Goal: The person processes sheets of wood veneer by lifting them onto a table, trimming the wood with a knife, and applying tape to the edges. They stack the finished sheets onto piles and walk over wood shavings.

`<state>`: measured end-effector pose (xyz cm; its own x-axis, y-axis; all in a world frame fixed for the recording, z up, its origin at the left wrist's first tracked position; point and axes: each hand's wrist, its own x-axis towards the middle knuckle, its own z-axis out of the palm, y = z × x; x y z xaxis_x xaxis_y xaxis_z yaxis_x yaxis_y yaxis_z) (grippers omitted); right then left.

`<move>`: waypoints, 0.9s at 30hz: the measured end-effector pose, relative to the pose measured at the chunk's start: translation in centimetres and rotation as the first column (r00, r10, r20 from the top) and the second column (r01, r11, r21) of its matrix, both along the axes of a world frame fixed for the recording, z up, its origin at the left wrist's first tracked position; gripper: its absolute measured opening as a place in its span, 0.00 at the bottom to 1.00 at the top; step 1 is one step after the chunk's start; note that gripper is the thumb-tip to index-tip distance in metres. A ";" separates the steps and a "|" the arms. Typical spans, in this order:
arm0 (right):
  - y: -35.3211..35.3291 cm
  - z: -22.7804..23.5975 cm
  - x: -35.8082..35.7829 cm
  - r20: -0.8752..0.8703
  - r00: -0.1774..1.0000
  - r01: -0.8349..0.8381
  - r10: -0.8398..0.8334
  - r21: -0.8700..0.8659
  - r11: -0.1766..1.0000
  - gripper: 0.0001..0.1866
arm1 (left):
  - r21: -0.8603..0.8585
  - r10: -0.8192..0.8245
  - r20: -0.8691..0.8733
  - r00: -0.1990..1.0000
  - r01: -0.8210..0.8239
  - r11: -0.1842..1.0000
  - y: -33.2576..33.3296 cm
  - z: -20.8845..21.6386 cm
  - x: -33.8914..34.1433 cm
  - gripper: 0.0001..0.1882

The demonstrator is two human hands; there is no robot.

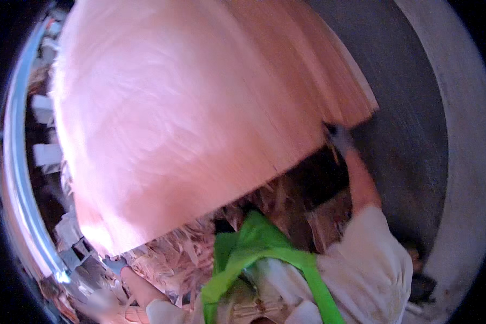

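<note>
A large, thin sheet of pinkish-brown wood veneer (189,108) spreads across most of the view, its near edge running slantwise from lower left to upper right. My right hand (340,139), in a grey glove with dark fingertips, grips that near edge close to the right corner. At the lower-left corner my left hand (115,264), also gloved, holds the edge; its fingers are small and partly hidden by the sheet. Both arms are spread wide apart. The sheet hides whatever lies under it.
Torn veneer strips (183,256) lie heaped below the near edge, in front of my green apron (270,240). A long, shiny metal rail (24,178) with pale blocks (47,155) beside it bounds the left. Dark grey floor (410,124) and a paler curved strip (472,140) fill the right.
</note>
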<state>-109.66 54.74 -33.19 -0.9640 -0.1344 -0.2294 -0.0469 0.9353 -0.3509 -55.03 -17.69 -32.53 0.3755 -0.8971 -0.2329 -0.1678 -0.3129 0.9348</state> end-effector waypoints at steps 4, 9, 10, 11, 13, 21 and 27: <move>-0.4 1.5 5.0 -0.094 0.990 0.092 -0.103 -0.115 0.989 0.26 | -0.256 -0.071 0.616 0.784 0.285 0.924 -3.3 3.2 9.9 0.25; 0.1 3.5 9.7 -0.034 0.976 0.215 -0.213 0.093 0.972 0.23 | -0.061 -0.474 0.725 0.499 0.732 0.678 12.4 7.8 -9.4 0.35; 1.1 2.5 10.5 0.078 0.959 0.264 -0.272 0.106 0.959 0.22 | 0.268 -0.598 0.786 0.156 0.786 0.558 13.8 7.2 -10.7 0.36; 3.1 1.5 11.6 0.134 0.897 0.405 -0.421 0.134 0.905 0.19 | 0.342 -0.493 0.864 -0.103 0.838 0.425 15.2 4.5 -11.2 0.35; 2.9 4.1 17.5 0.219 0.827 0.487 -0.518 0.184 0.854 0.23 | 0.489 -0.542 0.809 -0.226 0.770 0.409 18.2 5.6 -14.4 0.33; -4.2 5.1 22.2 0.446 0.841 0.506 -0.307 -0.444 0.740 0.18 | 0.683 -0.675 0.639 -0.370 0.676 0.277 17.7 4.6 -17.6 0.30; -11.1 6.4 20.4 0.509 0.856 0.457 -0.096 -0.657 0.600 0.15 | 0.729 -0.733 0.571 -0.370 0.639 0.245 17.0 5.0 -16.3 0.31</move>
<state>-89.29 43.66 -26.81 -0.8307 -0.1707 -0.5299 0.4728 0.2864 -0.8333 -71.37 -0.73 -27.57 -0.5551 -0.6431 -0.5275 -0.7683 0.6395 0.0289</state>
